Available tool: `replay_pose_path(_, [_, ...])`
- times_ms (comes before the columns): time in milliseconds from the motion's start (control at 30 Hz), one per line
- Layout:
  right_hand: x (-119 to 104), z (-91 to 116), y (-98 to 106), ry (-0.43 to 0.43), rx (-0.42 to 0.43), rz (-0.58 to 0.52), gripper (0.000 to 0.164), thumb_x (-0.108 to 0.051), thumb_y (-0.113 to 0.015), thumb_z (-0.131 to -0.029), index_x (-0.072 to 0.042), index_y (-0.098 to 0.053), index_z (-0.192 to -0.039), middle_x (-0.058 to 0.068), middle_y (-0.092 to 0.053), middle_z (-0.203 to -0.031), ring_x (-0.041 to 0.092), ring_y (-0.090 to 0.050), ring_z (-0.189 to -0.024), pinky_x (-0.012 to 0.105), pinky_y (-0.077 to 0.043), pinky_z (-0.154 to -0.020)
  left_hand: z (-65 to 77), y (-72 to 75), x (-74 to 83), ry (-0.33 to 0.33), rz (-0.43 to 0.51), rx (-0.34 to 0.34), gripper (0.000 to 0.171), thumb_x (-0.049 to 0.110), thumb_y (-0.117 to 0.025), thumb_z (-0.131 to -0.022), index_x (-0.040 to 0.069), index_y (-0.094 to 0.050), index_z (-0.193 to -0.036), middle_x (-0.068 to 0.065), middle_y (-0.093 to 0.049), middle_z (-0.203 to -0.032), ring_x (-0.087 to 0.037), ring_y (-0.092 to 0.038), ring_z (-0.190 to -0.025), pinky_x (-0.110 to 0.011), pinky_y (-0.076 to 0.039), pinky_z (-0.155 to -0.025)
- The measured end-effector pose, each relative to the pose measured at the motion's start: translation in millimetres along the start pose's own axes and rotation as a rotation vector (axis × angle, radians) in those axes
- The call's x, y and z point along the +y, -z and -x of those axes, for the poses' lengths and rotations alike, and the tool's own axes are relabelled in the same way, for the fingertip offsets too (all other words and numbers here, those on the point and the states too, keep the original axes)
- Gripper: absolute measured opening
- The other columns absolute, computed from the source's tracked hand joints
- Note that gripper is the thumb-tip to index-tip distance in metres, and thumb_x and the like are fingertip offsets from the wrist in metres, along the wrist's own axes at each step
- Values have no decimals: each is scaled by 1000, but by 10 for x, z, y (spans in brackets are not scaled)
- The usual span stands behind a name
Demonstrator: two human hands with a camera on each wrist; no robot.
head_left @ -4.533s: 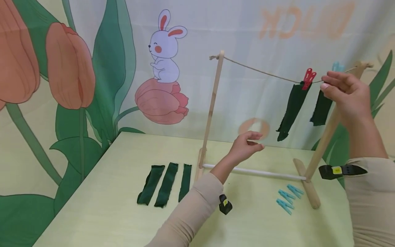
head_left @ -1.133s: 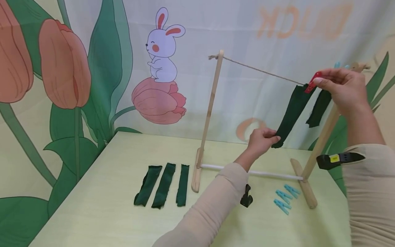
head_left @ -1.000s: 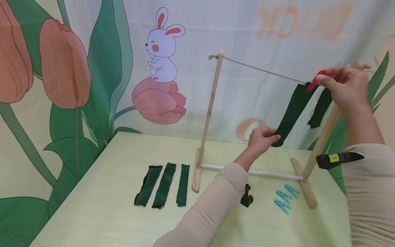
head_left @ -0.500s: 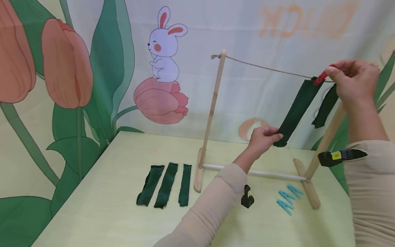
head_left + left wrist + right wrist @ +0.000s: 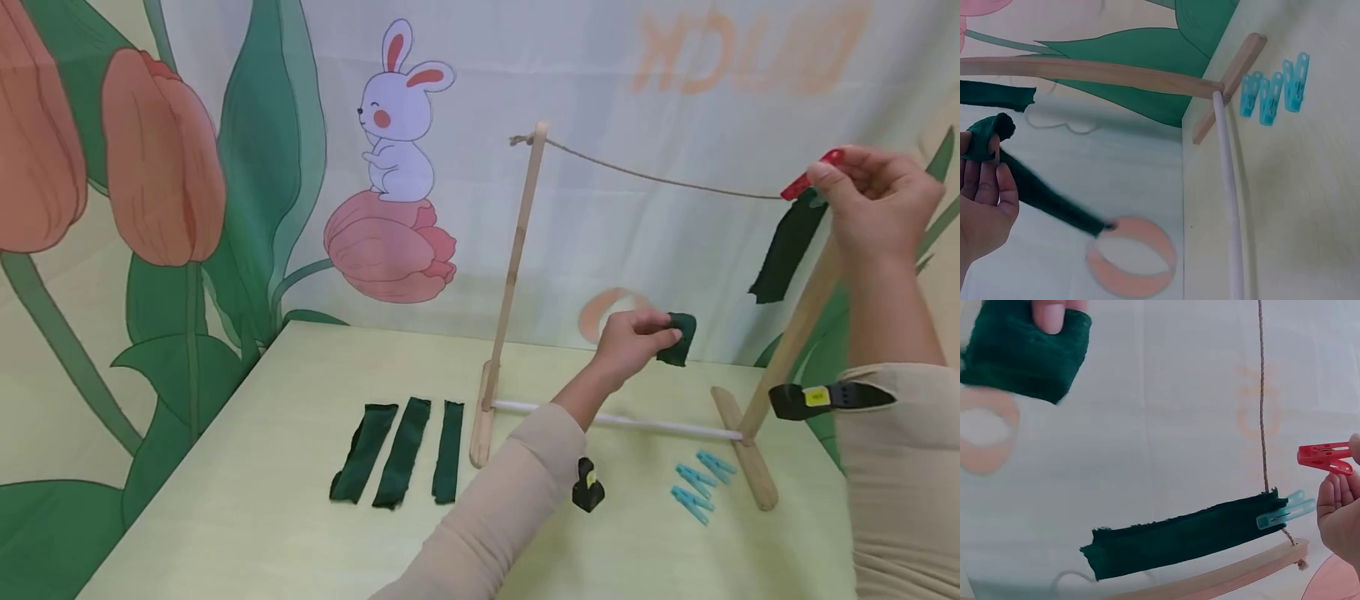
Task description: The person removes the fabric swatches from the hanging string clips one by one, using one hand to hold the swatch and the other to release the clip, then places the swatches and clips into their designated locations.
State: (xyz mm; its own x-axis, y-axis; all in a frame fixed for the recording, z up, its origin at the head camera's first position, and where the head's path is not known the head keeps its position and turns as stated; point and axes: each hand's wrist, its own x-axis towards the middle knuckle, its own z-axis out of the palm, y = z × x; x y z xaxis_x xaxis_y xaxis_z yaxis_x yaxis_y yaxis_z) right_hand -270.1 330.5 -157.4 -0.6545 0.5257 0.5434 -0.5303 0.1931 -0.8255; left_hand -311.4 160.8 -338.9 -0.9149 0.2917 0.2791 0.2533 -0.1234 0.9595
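Observation:
A dark green cloth strip (image 5: 681,353) is pinched by its end in my left hand (image 5: 626,348). In the left wrist view its loose part trails down, a little blurred. My right hand (image 5: 888,204) pinches a red clothespin (image 5: 798,183) by its handles, just beside the string (image 5: 660,178). Nothing sits in the pin's jaws in the right wrist view. Close by, another green strip (image 5: 1179,534) hangs from the string under a blue clothespin (image 5: 1275,517), which the right hand mostly hides in the head view.
Three green strips (image 5: 401,452) lie side by side on the table (image 5: 247,500). Several blue clothespins (image 5: 696,480) lie near the right foot of the wooden stand (image 5: 517,267). A white rod (image 5: 637,422) joins the stand's feet. A printed curtain (image 5: 570,75) hangs behind.
My right hand took hold of the red clothespin and pulled it off the string, moving right. My left hand gripped the strip's lower end, and the strip has come off the string.

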Motion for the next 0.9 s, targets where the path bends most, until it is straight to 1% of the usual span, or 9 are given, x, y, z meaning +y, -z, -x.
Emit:
replay_pose_path(133, [72, 123, 16, -46, -22, -102, 49, -25, -86, -57, -3, -71, -98, 2, -61, -91, 10, -53, -80, 16, -44, -78, 60, 135, 3, -4, -4, 17, 19, 9, -69, -84, 2, -70, -102, 4, -66, -89, -4, -58, -77, -20, -49, -68])
replay_pose_path(200, [105, 174, 35, -65, -28, -111, 48, -24, -86, -58, -3, -71, -99, 2, -62, -90, 10, -53, -80, 15, -44, -78, 76, 172, -1, -11, 3, 13, 19, 8, -69, -84, 1, -69, -102, 4, -66, -89, -4, -57, -77, -20, -49, -70])
replay_pose_path(333, [178, 247, 93, -76, -40, -63, 47, -25, -85, -60, -3, -71, -100, 1, -63, -87, 10, -54, -80, 15, -43, -77, 92, 199, -24, 5, 46, -8, 20, 5, -67, -84, -1, -68, -103, 2, -66, -88, -6, -58, -76, -22, -50, -69])
replay_pose_path(433, [231, 296, 128, -95, -66, -32, 48, -27, -85, -61, -5, -71, -101, 0, -63, -87, 9, -54, -82, 14, -43, -75, 92, 237, -60, 25, 87, 8, 22, 1, -67, -83, -2, -68, -104, 0, -65, -86, -8, -58, -75, -25, -51, -68])
replay_pose_path(567, [288, 365, 179, -143, -109, -75, 45, -22, -85, -63, -4, -71, -101, 0, -63, -87, 10, -54, -82, 12, -45, -69, 126, 340, -95, 59, 116, 21, 25, -1, -65, -82, -1, -67, -107, -4, -63, -84, -11, -58, -73, -29, -52, -65])
replay_pose_path(633, [312, 398, 206, -166, -121, -128, 41, -17, -84, -65, -2, -71, -101, 2, -64, -86, 11, -55, -81, 12, -46, -68, 158, 408, -109, 75, 120, 17, 26, -2, -64, -83, -1, -66, -109, -5, -62, -83, -12, -58, -73, -29, -53, -64])
replay_pose_path(667, [324, 417, 221, -173, -124, -138, 40, -16, -84, -65, -2, -71, -101, 2, -64, -87, 11, -55, -82, 12, -47, -68, 173, 443, -119, 80, 123, 14, 27, -3, -64, -83, -2, -66, -110, -5, -61, -83, -12, -57, -73, -30, -53, -64])
replay_pose_path(733, [354, 452, 249, -185, -133, -142, 38, -15, -82, -67, -2, -70, -101, 2, -63, -88, 11, -55, -83, 12, -47, -69, 195, 509, -154, 91, 133, 16, 28, -4, -64, -82, -2, -65, -110, -5, -59, -82, -11, -56, -73, -30, -53, -64])
replay_pose_path(900, [430, 518, 312, -205, -157, -119, 39, -16, -82, -69, -3, -70, -103, 2, -60, -94, 11, -55, -85, 12, -47, -70, 240, 653, -244, 123, 149, 28, 29, -5, -63, -82, -1, -64, -110, -3, -56, -83, -13, -55, -75, -31, -54, -65])
